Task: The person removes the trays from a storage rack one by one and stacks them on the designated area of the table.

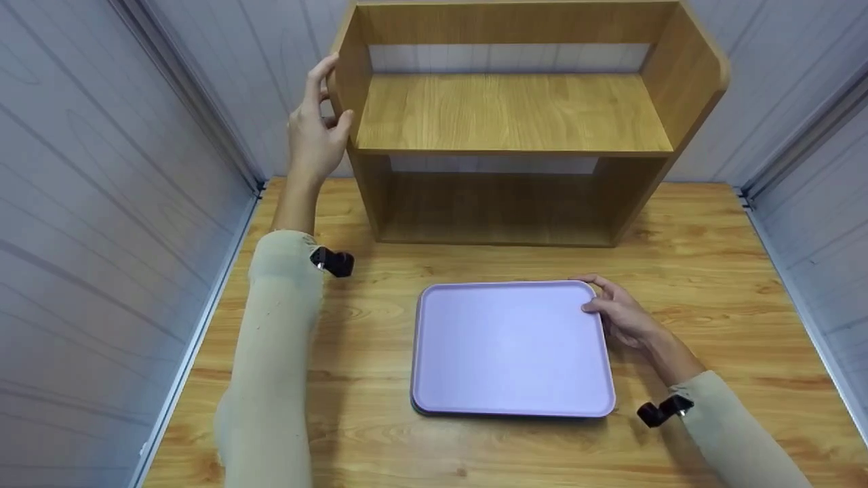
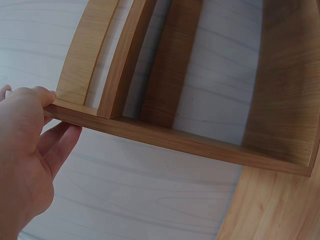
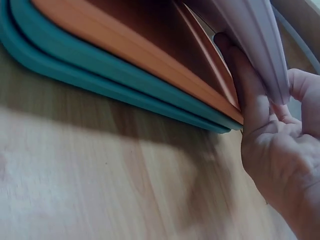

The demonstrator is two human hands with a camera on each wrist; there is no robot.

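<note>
Right hand [image 1: 620, 315] fingers gripping lilac tray [image 1: 508, 346], left hand [image 1: 313, 132] clasping shelf [image 1: 515, 115], lower trays hidden.

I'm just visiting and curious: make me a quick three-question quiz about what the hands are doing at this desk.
1. True or false: the left hand grips the wooden shelf by its side panel.
2. What lies under the lilac tray that the right hand is lifting? A) an orange tray on a teal tray B) a plate C) nothing
3. Fill in: the shelf's boards hold ____ items.

Key: 1 true; 2 A; 3 no.
</note>
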